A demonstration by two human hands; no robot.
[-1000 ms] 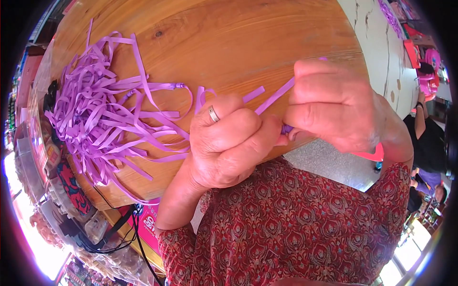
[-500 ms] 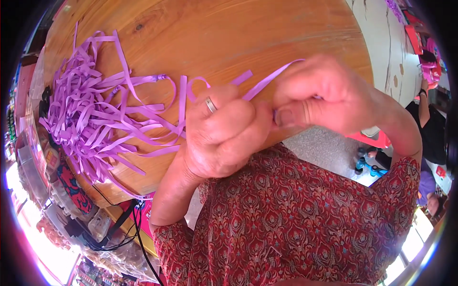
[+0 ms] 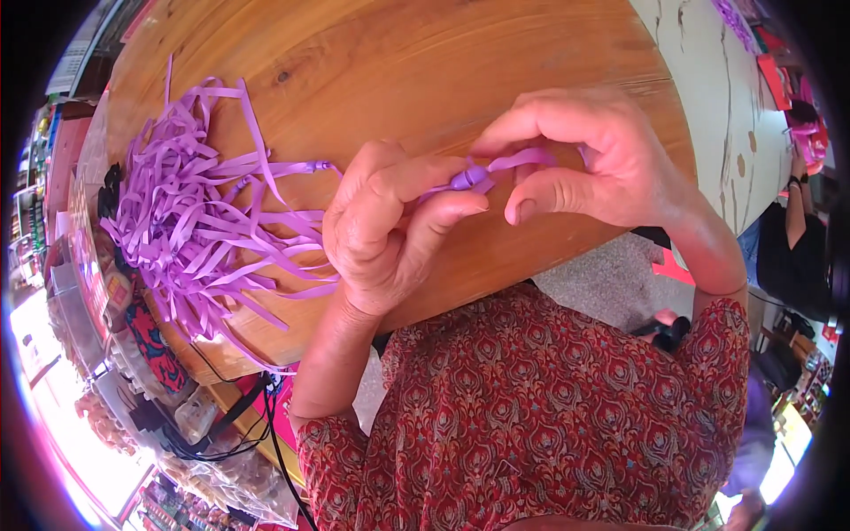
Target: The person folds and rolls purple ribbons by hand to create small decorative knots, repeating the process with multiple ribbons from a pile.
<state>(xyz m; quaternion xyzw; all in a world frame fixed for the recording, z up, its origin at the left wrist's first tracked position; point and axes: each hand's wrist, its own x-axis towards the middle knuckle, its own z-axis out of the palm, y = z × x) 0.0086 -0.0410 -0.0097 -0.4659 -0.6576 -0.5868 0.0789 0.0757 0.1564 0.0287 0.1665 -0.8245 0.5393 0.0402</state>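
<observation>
My left hand (image 3: 390, 226) and my right hand (image 3: 589, 159) meet over the near edge of a round wooden table (image 3: 398, 62). Between their fingertips they pinch one purple strap (image 3: 496, 170) with a small purple bead-like clasp on it. The left thumb and forefinger grip the clasp end. The right fingers curl over the strap's other end. To the left on the table lies a loose pile of several purple straps (image 3: 199, 226), some trailing under my left hand.
A person in dark clothes (image 3: 792, 239) sits at the right rim beside a pale cracked floor (image 3: 717, 97). Black cables (image 3: 230, 416) and packaged goods (image 3: 115, 389) lie below the table's left edge. My red patterned top (image 3: 540, 407) fills the lower middle.
My hands have drawn slightly apart, and the strap with its clasp now shows between the fingertips. The right hand has opened from a tighter fist.
</observation>
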